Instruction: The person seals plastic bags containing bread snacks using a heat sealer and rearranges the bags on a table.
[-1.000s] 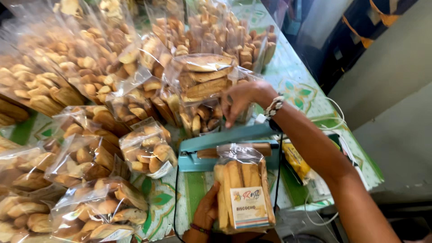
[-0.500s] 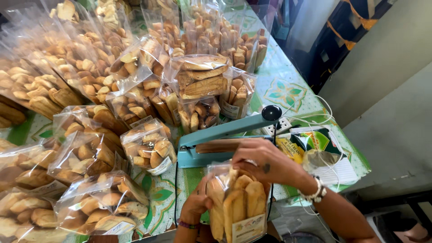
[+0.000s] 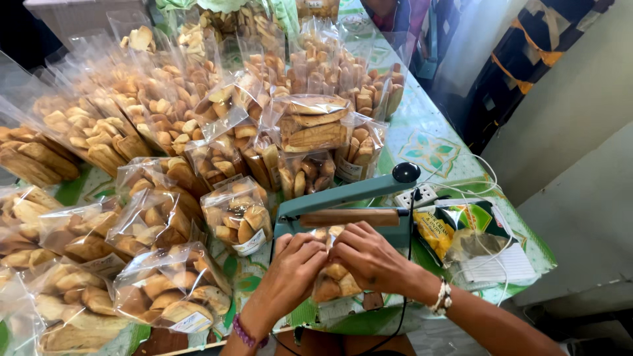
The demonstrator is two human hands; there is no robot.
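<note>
A clear plastic bag of long biscuits [image 3: 333, 280] lies in front of a teal bag sealer [image 3: 343, 214], its open top toward the sealer's brown bar. My left hand [image 3: 290, 273] grips the bag's left side near the top. Gripping the right side, my right hand [image 3: 372, 257] has its fingers curled over the bag mouth. The sealer's arm with its black knob [image 3: 405, 173] is raised. A bracelet sits on each wrist.
Many sealed bags of biscuits [image 3: 171, 198] are piled across the left and far side of the patterned tablecloth [image 3: 428, 148]. A white power strip [image 3: 419, 196] with cables, a yellow-green packet [image 3: 455, 231] and a stack of white labels [image 3: 498, 267] lie right of the sealer.
My right hand came back from the far pile and down onto the biscuit bag. Held upright before, the bag now lies low at the sealer with both hands at its mouth.
</note>
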